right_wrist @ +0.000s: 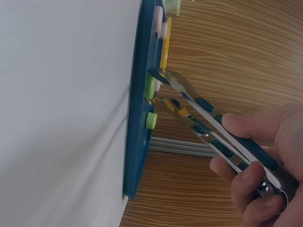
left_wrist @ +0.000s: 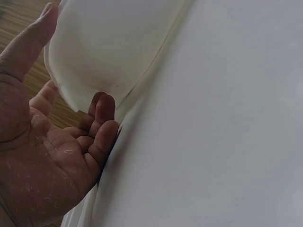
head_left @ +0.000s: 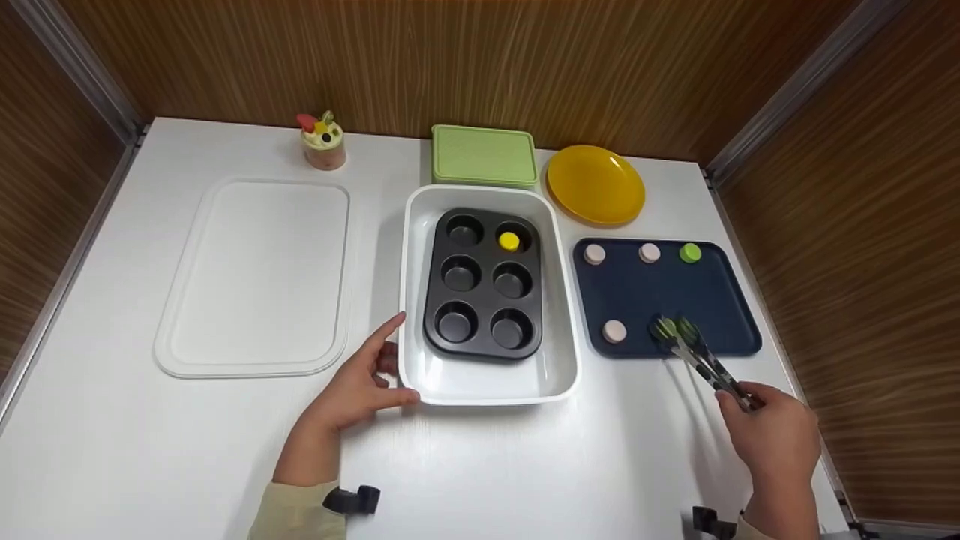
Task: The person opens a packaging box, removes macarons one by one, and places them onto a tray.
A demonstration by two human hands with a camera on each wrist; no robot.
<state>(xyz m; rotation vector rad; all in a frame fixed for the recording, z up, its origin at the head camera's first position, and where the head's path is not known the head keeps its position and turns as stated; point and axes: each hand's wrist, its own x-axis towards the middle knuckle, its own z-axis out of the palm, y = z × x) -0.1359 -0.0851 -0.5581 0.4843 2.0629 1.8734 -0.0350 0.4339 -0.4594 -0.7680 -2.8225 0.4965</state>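
Note:
My right hand (head_left: 780, 431) grips metal tongs (right_wrist: 213, 123) with dark grip pads. Their tips stand apart on either side of a green macaron (right_wrist: 150, 86) on the navy tray (head_left: 720, 300); whether they touch it I cannot tell. Pink macarons (head_left: 614, 331) and another green macaron (head_left: 690, 253) also sit on the tray. My left hand (head_left: 356, 386) is at the near left corner of a white basin (head_left: 487, 386), thumb and index finger stretched out against its rim, the other fingers loosely bent. Inside the basin lies a black muffin tin (head_left: 486, 292), with a yellow macaron (head_left: 509, 241) in its far right cup.
A white lid (head_left: 259, 277) lies flat to the left. Along the back stand a decorated dessert cup (head_left: 324, 146), a green lidded box (head_left: 484, 155) and a yellow plate (head_left: 596, 185). Wood-grain panels (head_left: 862, 225) enclose the white table at the back and sides.

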